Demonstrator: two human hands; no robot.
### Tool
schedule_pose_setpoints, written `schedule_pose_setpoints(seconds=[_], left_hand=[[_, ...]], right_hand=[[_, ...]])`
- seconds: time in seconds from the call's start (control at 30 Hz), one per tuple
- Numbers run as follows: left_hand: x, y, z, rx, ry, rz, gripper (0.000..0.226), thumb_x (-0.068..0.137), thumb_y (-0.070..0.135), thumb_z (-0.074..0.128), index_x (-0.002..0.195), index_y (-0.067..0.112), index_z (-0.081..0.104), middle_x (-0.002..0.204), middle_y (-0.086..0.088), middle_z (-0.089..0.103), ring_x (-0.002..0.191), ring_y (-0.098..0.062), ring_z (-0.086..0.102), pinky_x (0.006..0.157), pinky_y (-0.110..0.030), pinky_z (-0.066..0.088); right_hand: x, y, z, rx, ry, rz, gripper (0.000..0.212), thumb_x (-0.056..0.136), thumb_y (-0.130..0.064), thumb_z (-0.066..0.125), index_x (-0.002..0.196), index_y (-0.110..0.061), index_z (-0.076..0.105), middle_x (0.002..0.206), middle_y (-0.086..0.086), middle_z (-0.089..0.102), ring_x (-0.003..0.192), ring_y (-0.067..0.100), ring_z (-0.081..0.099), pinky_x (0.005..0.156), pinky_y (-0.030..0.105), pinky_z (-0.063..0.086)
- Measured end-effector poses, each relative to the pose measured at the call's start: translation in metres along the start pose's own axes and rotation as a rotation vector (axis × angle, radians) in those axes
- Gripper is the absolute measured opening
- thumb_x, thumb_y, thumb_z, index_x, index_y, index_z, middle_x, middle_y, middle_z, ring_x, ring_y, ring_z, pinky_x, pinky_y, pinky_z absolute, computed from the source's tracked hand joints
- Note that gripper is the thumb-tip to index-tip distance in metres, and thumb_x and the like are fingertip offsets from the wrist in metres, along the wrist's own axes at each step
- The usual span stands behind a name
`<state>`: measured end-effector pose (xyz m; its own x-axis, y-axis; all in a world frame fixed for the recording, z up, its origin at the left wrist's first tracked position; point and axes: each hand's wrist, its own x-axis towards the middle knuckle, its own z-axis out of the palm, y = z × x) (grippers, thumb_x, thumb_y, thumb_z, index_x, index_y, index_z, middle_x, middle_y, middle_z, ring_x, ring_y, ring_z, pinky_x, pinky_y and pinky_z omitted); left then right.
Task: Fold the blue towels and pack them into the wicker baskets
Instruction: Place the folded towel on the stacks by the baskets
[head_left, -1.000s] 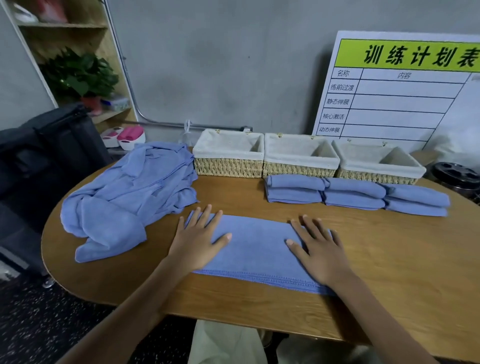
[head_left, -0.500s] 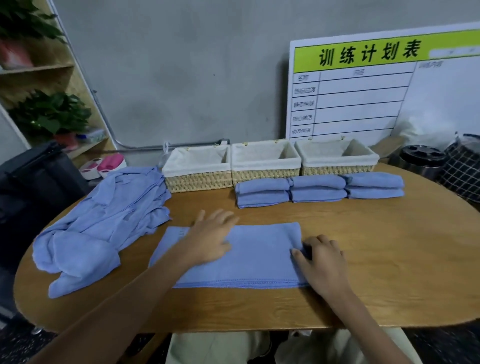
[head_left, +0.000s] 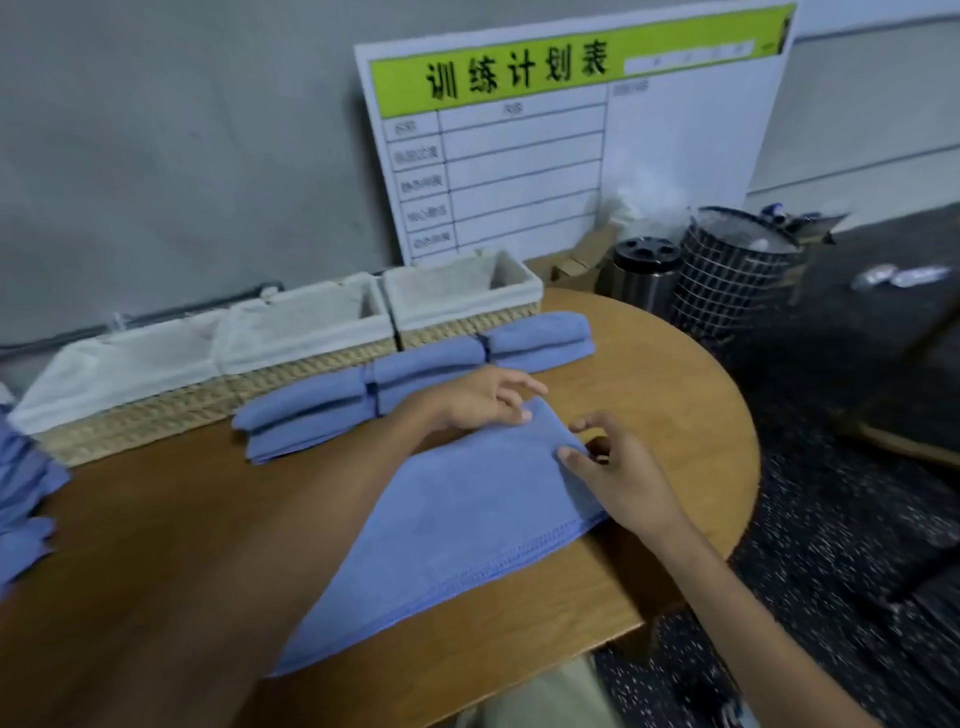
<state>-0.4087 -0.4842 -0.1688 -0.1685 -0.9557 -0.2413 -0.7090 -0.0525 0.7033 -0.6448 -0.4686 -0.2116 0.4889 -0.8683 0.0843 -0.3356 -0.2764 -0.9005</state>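
A: Since the earlier frames both hands have left the flat middle of the towel and gone to its far right end, and the view has swung right, so the loose heap (head_left: 23, 499) now only shows at the left edge.

B: How do the hands stand?

A: The left hand (head_left: 480, 400) reaches across from the left and its fingers curl on the far corner of the flat blue towel (head_left: 467, 525). The right hand (head_left: 618, 473) sits on the right short edge, thumb and fingers pinching the cloth. They are near one another but not touching.

B: And the towel's lie?

A: It is spread on the wooden table (head_left: 670, 374), long axis running from near left to far right in this view. Its stitched long hem faces the person, close to the table's front edge. Its right end lies near the rounded right rim, with bare wood between.

B: What hems it in behind?

A: A row of three stacks of folded towels (head_left: 410, 384) lies just beyond it; the left hand is just beside the middle stack. Behind them three wicker baskets (head_left: 306, 332) with white liners stand side by side along the wall. Right of the table are a metal canister (head_left: 644, 270) and a wire-mesh bin (head_left: 732, 270), and a white chart board (head_left: 571, 145) leans on the wall.
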Motion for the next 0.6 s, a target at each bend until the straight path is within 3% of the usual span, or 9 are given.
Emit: schedule_pose_setpoints(seconds=[0.1,0.17,0.23,0.33,0.5,0.6], left_hand=[[0.013,0.003,0.005,-0.129,0.056,0.048,0.038,0.094,0.017,0.07,0.13,0.026,0.063,0.119,-0.006,0.071,0.113,-0.013,0.065,0.095,-0.025,0.052],[0.013,0.003,0.006,-0.165,0.075,0.078,0.036,0.092,0.016,0.072,0.125,0.027,0.066,0.127,-0.012,0.067,0.118,-0.018,0.062,0.093,-0.02,0.051],[0.006,0.005,0.006,-0.173,0.117,0.092,0.035,0.092,0.014,0.073,0.125,0.024,0.067,0.124,-0.012,0.068,0.109,-0.013,0.066,0.085,-0.016,0.052],[-0.016,0.007,-0.001,-0.254,0.205,0.096,0.037,0.092,0.006,0.07,0.128,0.01,0.064,0.106,-0.008,0.068,0.07,0.0,0.065,0.066,-0.016,0.051],[-0.078,0.004,-0.021,-0.499,0.295,0.073,0.03,0.098,0.001,0.059,0.126,0.008,0.064,0.107,-0.006,0.071,0.076,-0.018,0.073,0.07,-0.026,0.058],[-0.121,-0.006,-0.037,-0.776,0.285,0.051,0.036,0.105,0.018,0.035,0.128,0.012,0.062,0.099,-0.003,0.071,0.084,-0.025,0.071,0.08,-0.038,0.056]], right_hand=[[-0.005,0.008,-0.015,0.091,0.043,0.025,0.035,0.092,-0.033,0.069,0.121,-0.028,0.051,0.091,0.015,0.06,0.076,0.032,0.059,0.06,0.046,0.044],[-0.012,0.011,-0.017,0.128,0.087,0.018,0.041,0.09,-0.029,0.072,0.125,-0.03,0.049,0.093,0.01,0.061,0.082,0.027,0.061,0.065,0.042,0.05],[-0.018,0.011,-0.013,0.166,0.135,-0.014,0.046,0.089,-0.023,0.074,0.127,-0.032,0.049,0.093,0.006,0.061,0.082,0.02,0.061,0.064,0.033,0.05],[-0.024,-0.002,-0.002,0.222,0.225,-0.08,0.048,0.088,-0.013,0.073,0.125,-0.034,0.051,0.092,-0.003,0.064,0.081,0.014,0.061,0.062,0.026,0.049],[-0.039,-0.049,0.022,0.26,0.264,-0.297,0.045,0.089,-0.002,0.067,0.12,-0.032,0.054,0.092,-0.008,0.064,0.086,0.014,0.063,0.067,0.027,0.052],[-0.049,-0.08,0.05,0.161,0.223,-0.443,0.047,0.086,0.003,0.066,0.114,-0.032,0.056,0.094,-0.012,0.065,0.082,0.015,0.062,0.068,0.03,0.049]])
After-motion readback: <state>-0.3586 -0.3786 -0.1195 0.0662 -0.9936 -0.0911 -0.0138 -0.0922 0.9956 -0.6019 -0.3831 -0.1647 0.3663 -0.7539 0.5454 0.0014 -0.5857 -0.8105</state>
